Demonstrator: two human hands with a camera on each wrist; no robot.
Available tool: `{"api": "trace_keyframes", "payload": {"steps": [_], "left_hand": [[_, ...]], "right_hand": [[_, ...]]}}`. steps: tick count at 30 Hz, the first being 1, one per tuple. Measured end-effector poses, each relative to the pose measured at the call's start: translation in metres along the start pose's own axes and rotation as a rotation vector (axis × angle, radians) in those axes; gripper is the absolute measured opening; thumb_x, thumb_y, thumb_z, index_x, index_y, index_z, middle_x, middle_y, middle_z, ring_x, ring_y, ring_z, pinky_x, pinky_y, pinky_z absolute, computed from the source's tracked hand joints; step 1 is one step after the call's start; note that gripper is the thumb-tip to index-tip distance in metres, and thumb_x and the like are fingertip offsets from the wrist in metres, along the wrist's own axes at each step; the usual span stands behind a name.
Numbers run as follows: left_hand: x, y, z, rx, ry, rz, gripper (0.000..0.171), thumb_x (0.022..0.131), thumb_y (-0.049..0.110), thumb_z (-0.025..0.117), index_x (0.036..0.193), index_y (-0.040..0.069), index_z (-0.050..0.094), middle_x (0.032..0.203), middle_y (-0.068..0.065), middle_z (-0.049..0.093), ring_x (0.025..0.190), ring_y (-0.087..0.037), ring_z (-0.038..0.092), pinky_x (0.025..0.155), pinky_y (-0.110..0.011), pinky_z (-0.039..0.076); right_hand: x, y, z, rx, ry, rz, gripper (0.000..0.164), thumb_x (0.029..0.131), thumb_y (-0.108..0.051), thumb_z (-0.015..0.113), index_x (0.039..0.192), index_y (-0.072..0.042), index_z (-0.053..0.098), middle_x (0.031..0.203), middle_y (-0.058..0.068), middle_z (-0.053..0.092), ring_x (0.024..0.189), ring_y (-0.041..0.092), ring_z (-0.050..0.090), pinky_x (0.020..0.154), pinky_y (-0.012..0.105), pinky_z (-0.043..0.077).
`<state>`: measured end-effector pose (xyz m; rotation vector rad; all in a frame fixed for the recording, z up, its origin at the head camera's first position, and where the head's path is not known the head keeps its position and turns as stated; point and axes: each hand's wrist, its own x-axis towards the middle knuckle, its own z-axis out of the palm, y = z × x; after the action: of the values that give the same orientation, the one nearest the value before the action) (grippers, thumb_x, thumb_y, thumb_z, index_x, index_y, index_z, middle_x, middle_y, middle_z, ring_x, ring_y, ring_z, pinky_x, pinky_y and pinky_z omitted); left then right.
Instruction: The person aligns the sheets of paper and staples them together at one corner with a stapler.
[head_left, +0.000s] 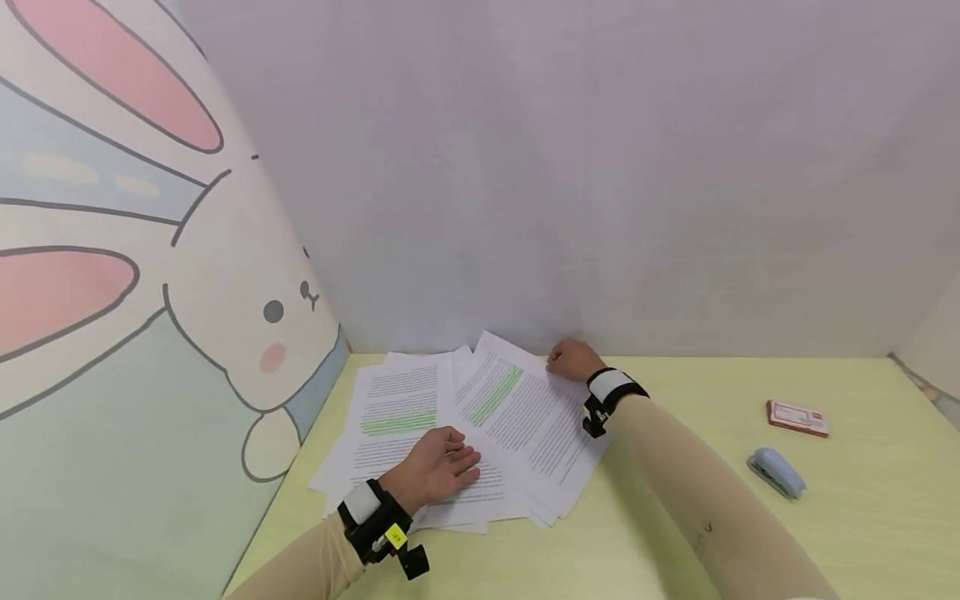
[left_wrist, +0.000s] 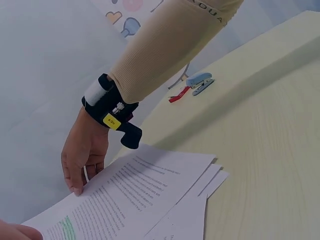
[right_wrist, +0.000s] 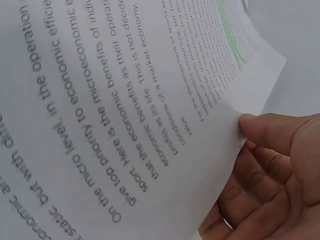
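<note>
Right hand, at two o'clock on the papers, pinches a sheet reading "micro level"; left hand, at seven, loosely spread.

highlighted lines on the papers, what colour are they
The highlighted lines are green, clearest in the head view.

In the head view, the papers are softly, evenly lit, and a faint shadow is cast right of them. The left-wrist view is dimmer and blue-tinged; in the right-wrist view, the papers' print is slightly blurred.
</note>
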<state>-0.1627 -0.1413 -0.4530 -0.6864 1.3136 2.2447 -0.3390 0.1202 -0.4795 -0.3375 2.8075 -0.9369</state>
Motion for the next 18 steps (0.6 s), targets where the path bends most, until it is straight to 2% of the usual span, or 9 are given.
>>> {"api": "trace_keyframes", "payload": {"steps": [3,7,9,13,15,18], "left_hand": [[0.001,0.0,0.0,0.03,0.001,0.029,0.052,0.099,0.006,0.041,0.143,-0.009,0.018,0.141,-0.025,0.027,0.141,-0.04,0.029,0.118,-0.047,0.029],[0.005,0.002,0.002,0.053,0.001,0.052,0.047,0.098,0.005,0.042,0.138,-0.007,0.021,0.139,-0.025,0.027,0.139,-0.039,0.03,0.117,-0.047,0.03],[0.009,0.003,0.003,0.063,0.017,0.065,0.038,0.097,0.004,0.043,0.131,-0.003,0.028,0.135,-0.023,0.029,0.135,-0.038,0.033,0.116,-0.048,0.032],[0.019,0.009,0.01,0.083,0.04,0.109,0.021,0.097,0.002,0.043,0.117,0.0,0.034,0.136,-0.023,0.029,0.132,-0.037,0.032,0.114,-0.048,0.033],[0.025,0.013,0.013,0.092,0.047,0.132,0.027,0.099,0.002,0.044,0.123,-0.002,0.034,0.142,-0.026,0.025,0.137,-0.039,0.028,0.115,-0.048,0.032],[0.031,0.016,0.015,0.093,0.061,0.148,0.047,0.099,0.003,0.046,0.14,-0.004,0.024,0.152,-0.029,0.018,0.145,-0.042,0.021,0.116,-0.048,0.031]], "right_hand": [[-0.005,0.011,-0.002,0.055,0.008,0.004,0.019,0.094,-0.011,0.065,0.101,0.006,0.073,0.106,0.019,0.069,0.085,0.027,0.059,0.074,0.037,0.049],[-0.017,0.023,-0.006,0.182,0.01,0.038,0.022,0.097,-0.013,0.064,0.105,0.006,0.072,0.106,0.02,0.067,0.076,0.025,0.056,0.059,0.033,0.043],[-0.023,0.028,-0.008,0.241,0.012,0.049,0.023,0.097,-0.013,0.063,0.107,0.006,0.071,0.104,0.02,0.067,0.071,0.023,0.054,0.054,0.031,0.04],[-0.03,0.034,-0.011,0.31,0.026,0.058,0.026,0.098,-0.014,0.063,0.112,0.007,0.07,0.102,0.019,0.068,0.064,0.017,0.051,0.052,0.028,0.039],[-0.033,0.035,-0.012,0.336,0.031,0.072,0.027,0.099,-0.014,0.063,0.116,0.007,0.069,0.1,0.018,0.068,0.06,0.014,0.046,0.052,0.027,0.038],[-0.043,0.035,-0.012,0.38,0.031,0.092,0.029,0.101,-0.013,0.061,0.12,0.008,0.067,0.095,0.015,0.067,0.055,0.013,0.037,0.052,0.027,0.034]]}}
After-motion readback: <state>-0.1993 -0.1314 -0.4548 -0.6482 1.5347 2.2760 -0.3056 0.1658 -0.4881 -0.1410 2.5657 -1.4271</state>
